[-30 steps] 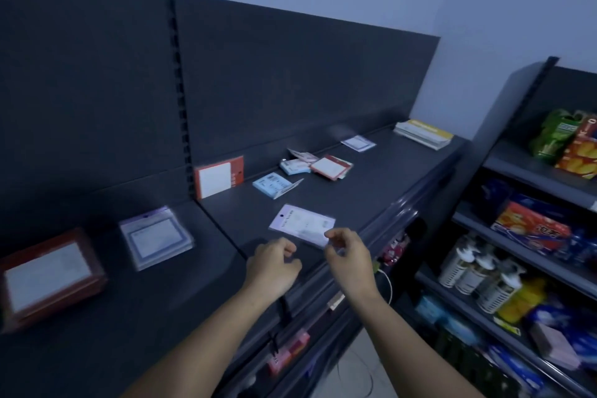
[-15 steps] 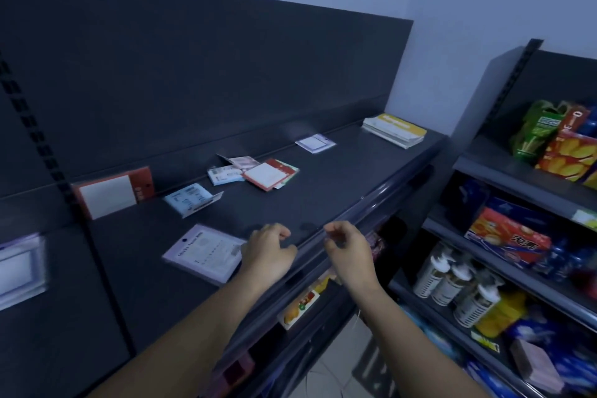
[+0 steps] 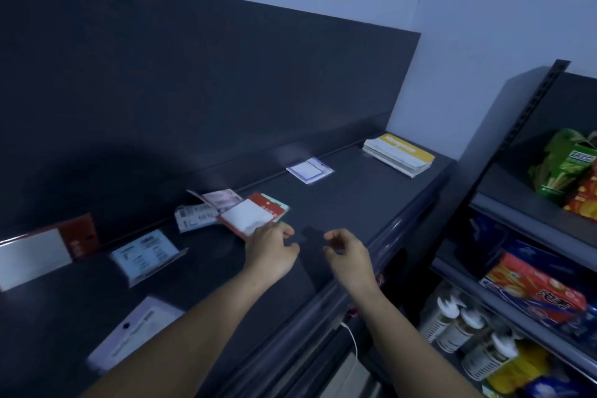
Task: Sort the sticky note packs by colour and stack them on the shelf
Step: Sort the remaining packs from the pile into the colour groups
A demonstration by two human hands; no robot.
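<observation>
Shelf (image 3: 355, 203) dark, packs (image 3: 248, 215) scattered; snack rack (image 3: 523, 223) right

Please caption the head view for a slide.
Empty left hand and right hand hover near a red sticky note pack on the shelf.

On the shelf (image 3: 355, 203), a stack of packs (image 3: 399, 153) lies far right at the back, a single pack (image 3: 310, 170) left of it, an overlapping pile (image 3: 247, 215) further left. Left hand (image 3: 269, 252) sits just before the pile, right hand (image 3: 347, 255) beside it.
</observation>
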